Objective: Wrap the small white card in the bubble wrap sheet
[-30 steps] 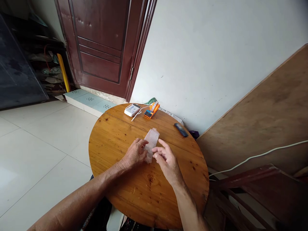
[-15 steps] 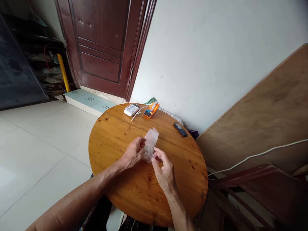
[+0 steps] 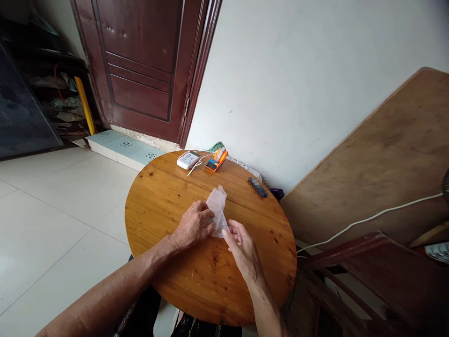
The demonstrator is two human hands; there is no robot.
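A translucent, pinkish-white sheet of what looks like bubble wrap (image 3: 216, 202) lies crumpled on the round wooden table (image 3: 154, 196). My left hand (image 3: 196, 222) is closed on its left edge, with the fingers curled over the plastic. At the sheet's lower right corner is my right hand (image 3: 242, 245), its thumb against or very near the edge and its fingers loosely curved apart from the thumb. Part of the sheet is hidden beneath the left fingers.
Toward the table's far edge lie a white device (image 3: 188, 160) with a cord and an orange tape dispenser (image 3: 216, 160). A dark, partly blurred object (image 3: 257, 187) lies at the far right. Behind are a white wall (image 3: 266, 84) and a dark red door (image 3: 140, 61).
The sheet has creased and twisted, its lower part bending to the right. My right hand has loosened from its pinch and drawn slightly away. The whole view has shifted a little.
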